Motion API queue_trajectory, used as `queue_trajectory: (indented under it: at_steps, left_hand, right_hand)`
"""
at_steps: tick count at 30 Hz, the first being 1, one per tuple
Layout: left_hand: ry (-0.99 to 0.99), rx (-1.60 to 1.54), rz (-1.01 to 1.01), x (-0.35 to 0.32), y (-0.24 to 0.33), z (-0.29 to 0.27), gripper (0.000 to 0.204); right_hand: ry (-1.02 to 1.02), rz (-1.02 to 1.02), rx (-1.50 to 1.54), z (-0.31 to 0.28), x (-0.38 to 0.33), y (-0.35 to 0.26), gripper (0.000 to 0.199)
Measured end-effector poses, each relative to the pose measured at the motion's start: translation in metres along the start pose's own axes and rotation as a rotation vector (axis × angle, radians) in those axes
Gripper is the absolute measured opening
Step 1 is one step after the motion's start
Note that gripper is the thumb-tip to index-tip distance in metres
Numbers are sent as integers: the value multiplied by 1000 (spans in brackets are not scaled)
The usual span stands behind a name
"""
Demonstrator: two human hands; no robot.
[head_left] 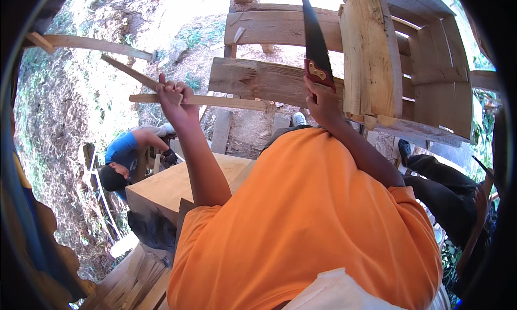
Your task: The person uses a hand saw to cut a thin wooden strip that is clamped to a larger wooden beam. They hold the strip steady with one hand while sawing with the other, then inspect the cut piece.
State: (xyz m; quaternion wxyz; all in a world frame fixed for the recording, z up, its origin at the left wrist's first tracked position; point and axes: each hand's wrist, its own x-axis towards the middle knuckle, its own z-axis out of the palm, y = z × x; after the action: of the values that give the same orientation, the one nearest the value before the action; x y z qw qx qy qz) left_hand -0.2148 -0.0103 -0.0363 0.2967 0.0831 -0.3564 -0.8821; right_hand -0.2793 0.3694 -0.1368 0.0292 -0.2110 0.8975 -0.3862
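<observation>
My left hand (180, 106) is closed around wooden sticks at the left of centre. One thin wooden strip (226, 102) runs nearly level through or behind this hand; another stick (129, 72) slants up and left from the fingers. How the two meet inside the grip is hidden. Right of centre, my right hand (324, 106) grips the red handle of a handsaw (318, 43), its dark blade pointing up and away from me. The saw is apart from the sticks, in front of a slatted wooden platform (269, 79).
A wooden crate (371, 57) stands at the upper right, close to the saw. By my left arm is a wooden box (161, 187). A co-worker in a blue shirt (123, 148) bends at left; another person's dark trousers (444, 183) show at right. Wood pieces (134, 280) lie lower left.
</observation>
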Motion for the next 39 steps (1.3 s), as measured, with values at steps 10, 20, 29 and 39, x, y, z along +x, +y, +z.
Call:
queue_trajectory:
  at_steps: [10, 20, 29, 39]
  left_hand:
    - [-177, 123, -236, -28, -44, 96, 43]
    - [-287, 246, -431, -43, -92, 120, 44]
    - [-538, 348, -523, -23, -127, 140, 57]
    - [-240, 223, -521, 10, -120, 115, 61]
  right_hand:
    - [-372, 465, -441, 55, 19, 82, 72]
    - [-181, 204, 888, -29, 36, -70, 45]
    - [-237, 148, 944, -56, 51, -84, 35]
    - [-230, 250, 887, -54, 37, -47, 29]
